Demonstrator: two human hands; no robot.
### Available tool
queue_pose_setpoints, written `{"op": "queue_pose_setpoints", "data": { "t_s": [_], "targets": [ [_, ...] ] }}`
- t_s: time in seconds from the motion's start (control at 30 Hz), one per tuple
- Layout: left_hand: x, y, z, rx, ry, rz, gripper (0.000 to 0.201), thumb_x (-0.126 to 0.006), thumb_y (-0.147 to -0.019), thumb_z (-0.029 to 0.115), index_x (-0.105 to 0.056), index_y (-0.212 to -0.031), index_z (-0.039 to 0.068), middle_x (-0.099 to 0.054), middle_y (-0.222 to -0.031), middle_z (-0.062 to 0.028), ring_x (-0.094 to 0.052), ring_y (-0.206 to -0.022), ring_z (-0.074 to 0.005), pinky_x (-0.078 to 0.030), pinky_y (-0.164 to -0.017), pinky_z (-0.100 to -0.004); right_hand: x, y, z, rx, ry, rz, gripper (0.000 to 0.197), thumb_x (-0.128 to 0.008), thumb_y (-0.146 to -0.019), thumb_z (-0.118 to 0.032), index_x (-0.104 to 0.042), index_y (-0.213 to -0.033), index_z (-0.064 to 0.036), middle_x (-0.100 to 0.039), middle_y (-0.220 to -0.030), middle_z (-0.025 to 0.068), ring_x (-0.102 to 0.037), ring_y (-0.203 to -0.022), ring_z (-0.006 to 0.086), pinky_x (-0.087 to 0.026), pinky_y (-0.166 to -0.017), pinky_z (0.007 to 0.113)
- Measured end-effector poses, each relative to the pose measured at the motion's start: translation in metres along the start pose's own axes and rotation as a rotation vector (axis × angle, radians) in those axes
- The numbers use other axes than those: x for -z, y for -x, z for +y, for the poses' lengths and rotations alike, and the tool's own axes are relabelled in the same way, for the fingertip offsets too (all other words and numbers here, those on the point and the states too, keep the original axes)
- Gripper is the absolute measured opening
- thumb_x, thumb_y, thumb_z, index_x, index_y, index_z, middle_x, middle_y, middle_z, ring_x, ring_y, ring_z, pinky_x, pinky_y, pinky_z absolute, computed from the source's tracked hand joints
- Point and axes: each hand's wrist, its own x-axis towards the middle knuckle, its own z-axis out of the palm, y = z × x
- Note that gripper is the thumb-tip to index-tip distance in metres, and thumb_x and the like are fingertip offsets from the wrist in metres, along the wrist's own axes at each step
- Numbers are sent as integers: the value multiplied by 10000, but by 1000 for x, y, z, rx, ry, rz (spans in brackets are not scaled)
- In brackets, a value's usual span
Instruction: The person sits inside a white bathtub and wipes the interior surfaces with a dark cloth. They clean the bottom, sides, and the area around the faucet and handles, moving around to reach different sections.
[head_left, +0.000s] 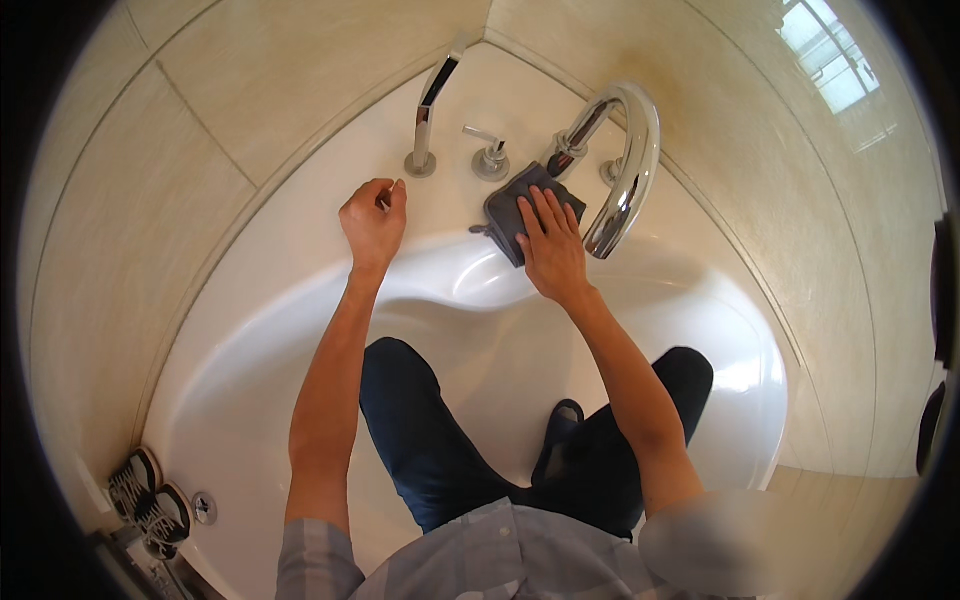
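My right hand lies flat on a folded dark grey cloth, its fingers spread over the top. The cloth rests on the white rim of the bathtub, at the base of the curved chrome spout. Left of the cloth, my left hand hovers over the rim with its fingers curled in. Whether anything sits in that loose pinch is too small to tell. Just beyond the left hand stands a chrome hand shower. A chrome lever handle rises between it and the cloth.
I sit inside the corner bathtub, knees apart, with a dark slipper on one foot. Behind the spout is another chrome fitting. Beige tiled walls close in on both sides. Black-and-white sneakers stand by the tub's lower left edge.
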Motion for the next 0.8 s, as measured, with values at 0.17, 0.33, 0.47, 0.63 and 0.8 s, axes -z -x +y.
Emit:
{"op": "queue_pose_setpoints", "data": {
  "t_s": [0.17,0.33,0.47,0.63,0.8],
  "targets": [
    [-8,4,-1,-55,-145,-6,206,-742,-890,197,-729,-856,-5,-663,-659,-87,-583,-555,-181,-479,-577,-322,-19,-26,8,-46,-40,22,521,-584,-974,-118,-459,-1458,31,-499,-1510,208,-453,-1403,418,-350,-1168,500],
    [-6,6,-3,-74,-287,-43,233,-739,-878,252,-747,-856,21,-691,-685,-90,-649,-596,-249,-511,-610,-366,-12,-76,-9,-302,-240,-162,675,-618,-894,-96,-345,-1480,95,-491,-1464,306,-479,-1350,456,-384,-1133,486],
    [-11,8,4,-41,-295,-67,256,-739,-884,282,-755,-864,27,-705,-700,-87,-665,-618,-236,-523,-629,-360,-62,-85,2,-183,-124,152,515,-612,-824,-53,-440,-1270,140,-579,-1251,338,-558,-1180,465,-475,-983,520],
    [-11,15,11,-8,-241,-175,258,-742,-885,300,-755,-855,43,-704,-697,-90,-675,-629,-256,-528,-627,-381,-61,-127,15,-189,-288,-10,328,-566,-797,-24,-486,-1095,89,-625,-1061,313,-614,-1031,464,-508,-894,542],
    [-50,16,24,-101,-167,-287,255,-738,-904,275,-749,-853,26,-695,-673,-89,-658,-603,-209,-527,-617,-345,-96,-103,48,182,384,390,426,-648,-856,-249,-595,-1167,37,-680,-1035,185,-670,-962,334,-564,-828,400]
  ]
}}
